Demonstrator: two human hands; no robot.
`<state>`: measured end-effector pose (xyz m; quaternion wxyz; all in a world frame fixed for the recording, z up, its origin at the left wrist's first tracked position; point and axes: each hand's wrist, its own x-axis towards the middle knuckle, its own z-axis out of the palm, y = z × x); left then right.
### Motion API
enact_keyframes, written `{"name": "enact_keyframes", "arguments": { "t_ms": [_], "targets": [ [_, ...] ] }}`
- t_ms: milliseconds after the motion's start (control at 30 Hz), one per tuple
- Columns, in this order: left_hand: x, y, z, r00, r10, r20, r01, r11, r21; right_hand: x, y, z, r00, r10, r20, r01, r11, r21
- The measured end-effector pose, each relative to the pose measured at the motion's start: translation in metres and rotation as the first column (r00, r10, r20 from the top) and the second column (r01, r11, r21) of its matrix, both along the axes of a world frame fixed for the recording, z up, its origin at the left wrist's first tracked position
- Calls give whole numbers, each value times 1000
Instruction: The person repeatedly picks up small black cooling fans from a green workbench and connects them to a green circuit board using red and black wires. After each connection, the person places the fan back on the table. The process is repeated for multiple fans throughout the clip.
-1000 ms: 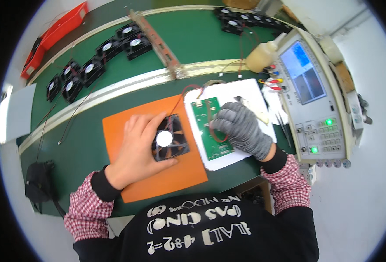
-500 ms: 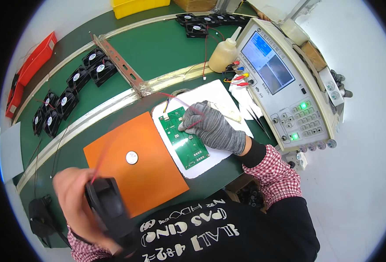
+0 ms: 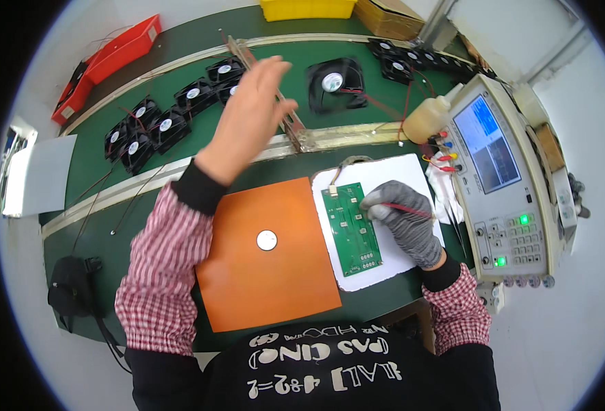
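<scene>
My bare left hand (image 3: pixel 251 116), blurred, is raised over the far side of the bench with its fingers stretched out and nothing in them. To its right, a black square cooling fan (image 3: pixel 332 83) with red leads is on the green surface, slightly smeared by motion. My gloved right hand (image 3: pixel 405 219) is closed at the right edge of a green circuit board (image 3: pixel 350 233). A thin red wire-like thing (image 3: pixel 406 208) runs across its fingers; the fingertips hide its end. The board lies on a white pad (image 3: pixel 402 179), with a cable plugged in at its top.
An orange mat (image 3: pixel 268 288) with a round white disc (image 3: pixel 267 240) lies left of the pad. Several fans (image 3: pixel 166 126) sit behind a metal rail. A tester with a screen (image 3: pixel 498 178), a squeeze bottle (image 3: pixel 426 120) and tweezers (image 3: pixel 459 229) stand or lie at the right.
My left hand has gone from the near left to the far side and let go of the fan, which is now on the green surface. The right hand stays by the board.
</scene>
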<state>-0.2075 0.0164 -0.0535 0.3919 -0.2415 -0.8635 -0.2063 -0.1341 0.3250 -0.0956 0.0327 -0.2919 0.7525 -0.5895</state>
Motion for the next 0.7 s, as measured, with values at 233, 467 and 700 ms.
{"name": "enact_keyframes", "arguments": {
  "t_ms": [233, 467, 700],
  "targets": [
    [-16, -61, -44, 941, 290, 174, -207, 902, -379, -4, 1, -1, 976, -70, -205, 72, 997, 7],
    [151, 6, -2, 887, -455, 82, 441, 780, -445, 19, -34, 21, 762, 259, -593, -173, 965, 199],
    [160, -60, 12, 935, 285, -211, -329, 918, -219, -3, -9, 20, 745, 174, -644, 162, 889, 428]
  ]
}}
